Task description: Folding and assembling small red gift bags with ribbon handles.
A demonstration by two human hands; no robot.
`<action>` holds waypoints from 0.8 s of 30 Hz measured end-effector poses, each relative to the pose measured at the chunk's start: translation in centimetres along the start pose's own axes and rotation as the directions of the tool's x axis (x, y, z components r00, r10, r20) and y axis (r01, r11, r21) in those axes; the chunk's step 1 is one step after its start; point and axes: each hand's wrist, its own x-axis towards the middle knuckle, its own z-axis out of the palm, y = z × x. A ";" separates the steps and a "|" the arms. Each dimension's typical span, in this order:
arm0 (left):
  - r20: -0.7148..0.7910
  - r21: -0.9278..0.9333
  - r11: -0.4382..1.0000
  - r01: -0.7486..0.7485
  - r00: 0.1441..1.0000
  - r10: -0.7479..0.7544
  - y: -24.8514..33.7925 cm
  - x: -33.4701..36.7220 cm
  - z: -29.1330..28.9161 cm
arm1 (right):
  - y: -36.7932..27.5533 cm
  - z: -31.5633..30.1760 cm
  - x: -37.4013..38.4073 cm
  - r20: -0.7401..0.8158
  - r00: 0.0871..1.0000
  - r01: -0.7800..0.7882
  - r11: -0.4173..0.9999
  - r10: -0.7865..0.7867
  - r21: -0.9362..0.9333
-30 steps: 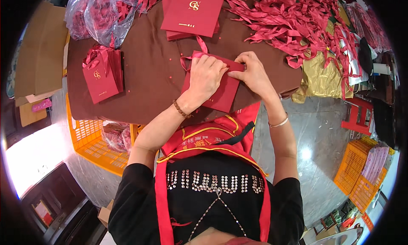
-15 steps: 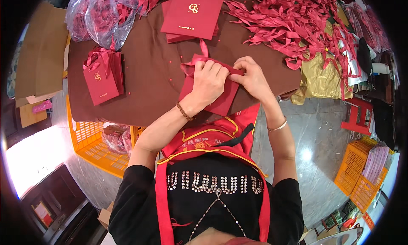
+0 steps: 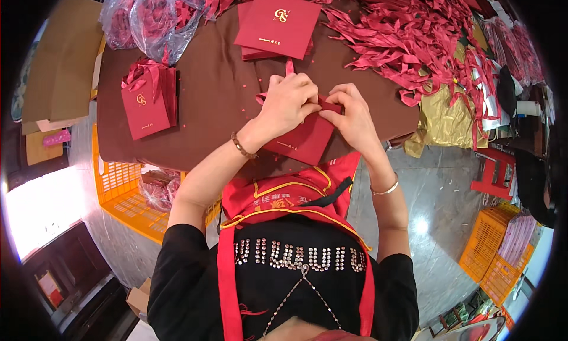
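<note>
A dark red paper gift bag lies tilted near the table's front edge, with small gold print on its face. Over its upper part my left hand is closed, thumb and fingers pinching at the bag's top edge. At the top right corner my right hand pinches the same edge, thumb in front. A red ribbon sticks out beyond my left knuckles, and another bit of ribbon shows left of that hand. Whether ribbon is also between my fingers is hidden.
Flat red bags are stacked just beyond my hands. Finished-looking bags with ribbon handles stand at left, near a clear plastic sack. Loose red ribbons heap at the far right. Orange crates sit below the brown-covered table.
My left hand has turned so its thumb now shows at the bag's edge. More of the bag's printed face is uncovered. The whole view has shifted slightly.
</note>
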 end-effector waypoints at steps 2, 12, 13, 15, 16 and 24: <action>0.182 -0.108 0.989 0.096 0.980 -0.075 0.2 0.9 -1.6 | -0.5 0.0 -0.2 -0.022 1.000 0.019 1.000 -0.020 -0.006; 0.621 -0.222 0.941 0.255 0.781 -0.065 -2.2 4.6 -4.0 | -1.9 1.1 -0.5 -0.060 0.998 0.032 0.999 -0.032 -0.008; 0.673 -0.228 0.928 0.295 0.736 -0.069 -2.3 4.6 -4.1 | -2.0 1.2 -0.5 -0.055 0.997 0.046 0.999 -0.047 -0.007; 0.688 -0.260 0.908 0.328 0.723 -0.064 -2.4 4.7 -3.7 | -2.1 1.2 -0.7 -0.042 0.997 0.065 0.998 -0.066 -0.007; 0.705 -0.291 0.888 0.356 0.707 -0.053 -2.4 4.7 -3.5 | -2.2 1.2 -0.8 -0.039 0.998 0.044 0.999 -0.044 -0.003; 0.545 -0.543 0.541 0.642 0.760 -0.355 -3.4 3.4 -1.1 | -1.5 0.9 -0.4 0.051 0.998 0.044 0.998 -0.046 0.042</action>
